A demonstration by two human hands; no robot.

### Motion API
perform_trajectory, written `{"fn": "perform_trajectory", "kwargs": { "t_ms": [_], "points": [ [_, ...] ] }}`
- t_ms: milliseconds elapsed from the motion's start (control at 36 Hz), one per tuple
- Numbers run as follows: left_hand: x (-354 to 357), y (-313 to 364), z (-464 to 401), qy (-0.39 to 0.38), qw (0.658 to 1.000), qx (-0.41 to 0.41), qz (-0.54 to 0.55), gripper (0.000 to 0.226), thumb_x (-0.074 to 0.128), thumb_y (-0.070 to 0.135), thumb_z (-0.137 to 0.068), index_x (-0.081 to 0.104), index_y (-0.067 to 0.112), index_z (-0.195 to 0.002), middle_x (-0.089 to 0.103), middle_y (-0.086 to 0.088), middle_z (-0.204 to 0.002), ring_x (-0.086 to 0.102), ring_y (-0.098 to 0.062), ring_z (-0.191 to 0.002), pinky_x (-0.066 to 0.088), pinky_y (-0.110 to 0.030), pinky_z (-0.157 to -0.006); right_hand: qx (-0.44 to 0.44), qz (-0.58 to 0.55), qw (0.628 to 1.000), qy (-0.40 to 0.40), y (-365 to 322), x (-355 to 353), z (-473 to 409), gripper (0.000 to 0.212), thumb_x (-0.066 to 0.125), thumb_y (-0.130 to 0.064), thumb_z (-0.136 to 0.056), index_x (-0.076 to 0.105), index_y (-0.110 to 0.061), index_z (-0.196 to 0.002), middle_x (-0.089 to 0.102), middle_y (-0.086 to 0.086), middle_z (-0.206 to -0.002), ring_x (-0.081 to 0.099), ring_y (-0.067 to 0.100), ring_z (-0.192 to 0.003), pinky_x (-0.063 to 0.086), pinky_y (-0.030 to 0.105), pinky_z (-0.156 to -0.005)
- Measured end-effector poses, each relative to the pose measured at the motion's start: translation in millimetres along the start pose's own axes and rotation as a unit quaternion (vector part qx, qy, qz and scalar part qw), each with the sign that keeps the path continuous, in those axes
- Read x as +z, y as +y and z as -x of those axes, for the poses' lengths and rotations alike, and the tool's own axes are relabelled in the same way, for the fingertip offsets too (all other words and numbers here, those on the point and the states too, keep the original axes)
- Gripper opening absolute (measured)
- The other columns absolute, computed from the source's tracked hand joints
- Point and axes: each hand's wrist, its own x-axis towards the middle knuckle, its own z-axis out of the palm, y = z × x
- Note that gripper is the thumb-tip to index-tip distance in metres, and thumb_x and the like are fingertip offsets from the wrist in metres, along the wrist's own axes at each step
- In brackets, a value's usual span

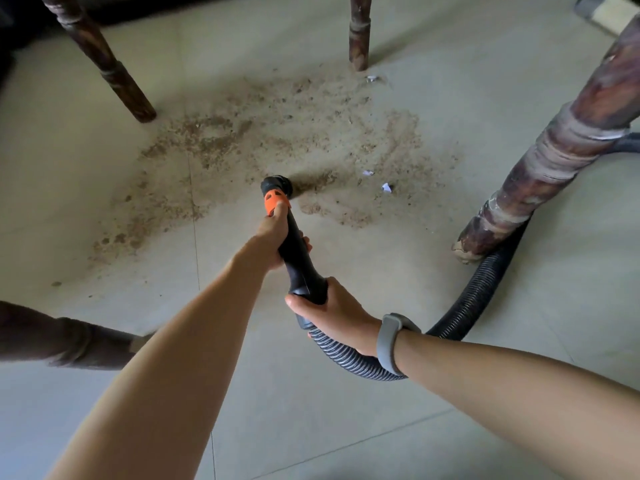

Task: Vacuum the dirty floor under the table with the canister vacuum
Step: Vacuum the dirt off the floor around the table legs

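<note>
Mid-frame: left hand wrapped round vacuum nozzle steering into sawdust patch; right hand clamped on hose cuff, probably keeping slack off table leg.

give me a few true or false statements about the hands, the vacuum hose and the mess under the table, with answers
1. Both hands hold the vacuum: left hand on the nozzle tube, right hand where the hose joins. True.
2. The nozzle tip is lifted far from the dirt. False: it sits at the dirt's near edge.
3. The hose passes beside a table leg. True.
4. A watch band is on the left wrist. False: the band is on the right wrist.
5. The floor is already clean. False: dirt and paper scraps remain.
</note>
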Motion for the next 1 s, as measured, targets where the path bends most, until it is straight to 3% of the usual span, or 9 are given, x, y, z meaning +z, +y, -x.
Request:
{"fn": "perform_trajectory", "kwargs": {
  "t_ms": [83, 194, 333, 861, 1000],
  "points": [
    [2.2, -3.8, 2.4, -0.005, 1.0, 0.001, -0.001, 0.047, 0.046, 0.049, -0.094, 0.038, 0.007, -0.114, 0.045, -0.01, -0.072, 0.05, -0.024, -0.052, 0.047, -0.032, -0.049, -0.014, -0.016, 1.0, -0.008, 2.7, -0.4, 7.0, 0.041, 0.063, -0.052, -0.068, 0.058, -0.012, -0.077, 0.057, -0.007, -0.056, 0.062, 0.016, -0.056, 0.057, 0.039, -0.069],
    [0.7, -16.8, 9.2, -0.014, 1.0, -0.006, -0.005, 0.046, 0.048, 0.048, -0.093, 0.039, 0.008, -0.113, 0.045, -0.01, -0.072, 0.051, -0.024, -0.051, 0.048, -0.03, -0.046, -0.019, -0.007, 1.0, -0.009, 14.3, 2.5, 17.6, 0.057, 0.061, -0.06, -0.062, 0.058, -0.009, -0.088, 0.057, -0.009, -0.059, 0.059, 0.011, -0.056, 0.052, 0.031, -0.064],
    [4.9, -28.0, 21.9, -0.019, 1.0, -0.013, -0.012, 0.046, 0.048, 0.05, -0.093, 0.039, 0.008, -0.108, 0.045, -0.01, -0.07, 0.051, -0.024, -0.048, 0.049, -0.028, -0.044, 0.001, -0.016, 1.0, -0.014, 27.7, 3.3, 30.4, 0.071, 0.063, -0.065, -0.061, 0.055, -0.006, -0.1, 0.059, -0.003, -0.07, 0.061, 0.015, -0.062, 0.053, 0.031, -0.064],
    [34.5, -46.8, 40.0, -0.01, 0.999, -0.037, -0.034, 0.046, 0.053, 0.047, -0.092, 0.04, 0.006, -0.106, 0.048, -0.012, -0.074, 0.052, -0.025, -0.053, 0.049, -0.03, -0.047, 0.019, -0.063, 0.998, 0.016, 38.1, -13.2, 74.0, 0.077, 0.059, -0.07, -0.055, 0.057, -0.011, -0.105, 0.062, -0.001, -0.077, 0.065, 0.017, -0.07, 0.048, 0.026, -0.061],
    [30.1, -40.5, 32.9, -0.015, 0.999, -0.031, -0.017, 0.046, 0.054, 0.047, -0.091, 0.04, 0.006, -0.106, 0.048, -0.011, -0.071, 0.051, -0.023, -0.046, 0.049, -0.028, -0.046, 0.004, -0.034, 0.999, 0.007, 32.9, -14.0, 58.9, 0.076, 0.058, -0.068, -0.057, 0.055, -0.006, -0.1, 0.056, -0.003, -0.071, 0.057, 0.013, -0.061, 0.044, 0.024, -0.057]
  ]
}}
